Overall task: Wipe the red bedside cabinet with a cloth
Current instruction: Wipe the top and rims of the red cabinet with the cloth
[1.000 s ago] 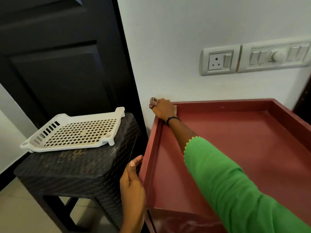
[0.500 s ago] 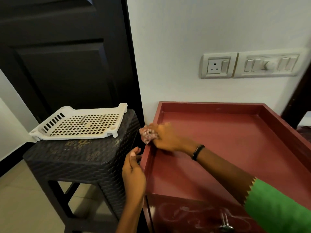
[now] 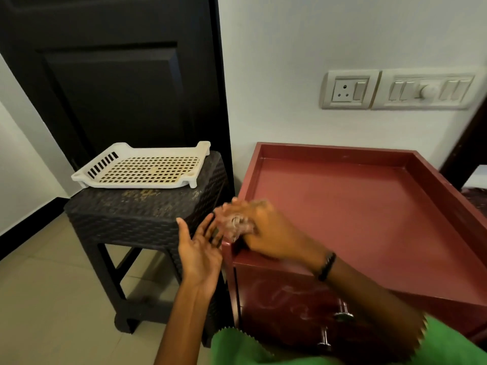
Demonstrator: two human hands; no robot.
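The red bedside cabinet (image 3: pixel 353 214) stands against the white wall, with a raised rim around its flat top and a metal handle on its front. My right hand (image 3: pixel 266 230) is at the cabinet's front left corner, shut on a small bunched pinkish cloth (image 3: pixel 235 223); hand and cloth are blurred by motion. My left hand (image 3: pixel 200 248) is open, palm up, just left of that corner and beside the cloth, its fingertips close to it. Whitish smears show on the cabinet's front.
A dark woven plastic stool (image 3: pixel 142 214) stands close to the cabinet's left side, carrying a white perforated tray (image 3: pixel 142 167). A dark door (image 3: pixel 113 75) is behind it. A socket and switch panel (image 3: pixel 395 89) is on the wall above the cabinet. The floor is tiled.
My right hand has drawn the cloth along the left rim from the back corner to the front left corner. My left hand has let go of the cabinet's side and turned open, palm up.
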